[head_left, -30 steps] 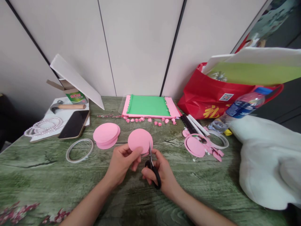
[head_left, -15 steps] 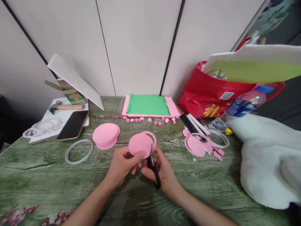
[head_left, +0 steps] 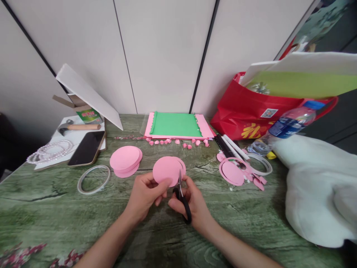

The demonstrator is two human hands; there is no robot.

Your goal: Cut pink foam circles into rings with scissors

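Observation:
Pinched between thumb and fingers of my left hand [head_left: 146, 195] is a pink paper circle [head_left: 166, 170], held just above the table. A narrow ring-like paper strip [head_left: 182, 163] shows behind its right edge. My right hand [head_left: 193, 204] is closed around the black handles of a pair of scissors [head_left: 184, 204]. The blades point up and away from me, against the circle's right side. Left of my hands lies a stack of pink paper circles [head_left: 124, 158]. Off to the right are pink paper rings and offcuts [head_left: 232, 173].
A roll of tape [head_left: 93, 179], a phone [head_left: 87, 148], a hammer [head_left: 80, 127] and bead strings [head_left: 51, 150] lie at left. Green paper [head_left: 177, 124] and small pink pieces [head_left: 177, 141] sit at the back. A red bag [head_left: 237, 108], bottle [head_left: 292, 120] and second tape roll [head_left: 260, 163] stand right.
The pink circle has turned or shifted slightly, so less of a gap shows between it and the strip behind it. The scissors have moved very little.

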